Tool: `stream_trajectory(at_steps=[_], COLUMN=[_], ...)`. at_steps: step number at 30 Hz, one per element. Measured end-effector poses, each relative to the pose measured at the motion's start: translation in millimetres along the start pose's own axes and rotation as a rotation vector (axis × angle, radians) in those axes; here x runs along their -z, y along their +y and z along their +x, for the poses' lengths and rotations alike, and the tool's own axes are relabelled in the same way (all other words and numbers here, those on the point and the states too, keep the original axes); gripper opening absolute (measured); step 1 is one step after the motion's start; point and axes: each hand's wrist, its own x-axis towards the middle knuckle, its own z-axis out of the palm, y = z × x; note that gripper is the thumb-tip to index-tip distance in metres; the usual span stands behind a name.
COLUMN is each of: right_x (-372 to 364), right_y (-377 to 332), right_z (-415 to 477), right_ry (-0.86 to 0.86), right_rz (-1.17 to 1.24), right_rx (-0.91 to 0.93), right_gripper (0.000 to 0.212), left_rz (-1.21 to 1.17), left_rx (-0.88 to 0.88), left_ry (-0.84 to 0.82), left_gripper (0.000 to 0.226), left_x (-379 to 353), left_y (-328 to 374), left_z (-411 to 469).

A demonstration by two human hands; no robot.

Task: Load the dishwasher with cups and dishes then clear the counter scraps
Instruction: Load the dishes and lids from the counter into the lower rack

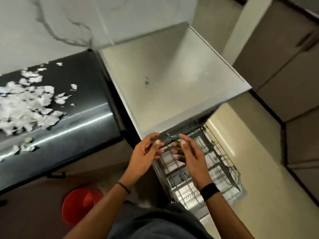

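The dishwasher (172, 75) is a pale box to the right of the counter, and its wire rack (215, 163) is pulled out over the floor with no dishes visible in it. Both hands are at the rack's near-left corner, just under the dishwasher's front edge. My left hand (145, 156) has its fingers curled on a wire bar of the rack. My right hand (191, 157) pinches a small green thing (178, 148) between thumb and fingers; motion blur hides what it is. White paper-like scraps (25, 104) lie spread over the dark counter (82, 118) at the left.
A red bucket (77, 206) stands on the floor below the counter, left of my legs. Brown cabinets (284, 66) line the right side. A marbled wall (69, 23) rises behind the counter. Beige floor (250, 144) shows to the right of the rack.
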Motion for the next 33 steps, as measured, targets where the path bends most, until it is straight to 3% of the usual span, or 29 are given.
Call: stream_trajectory(at_steps=[18, 27, 33], right_x=[-412, -556, -649], right_y=[-56, -50, -41], right_z=[3, 14, 43], right_ry=[-0.615, -0.957, -1.118], right_rz=[-0.084, -0.282, -0.584], right_rx=[0.135, 0.236, 0.6], right_gripper=[0.028, 0.028, 0.039], left_rz=[-0.191, -0.261, -0.281], left_rx=[-0.157, -0.124, -0.108], left_ry=[0.769, 1.104, 1.246], left_gripper=[0.029, 0.022, 0.029], left_x=[379, 468, 501], left_y=[5, -12, -9], left_z=[-110, -147, -139])
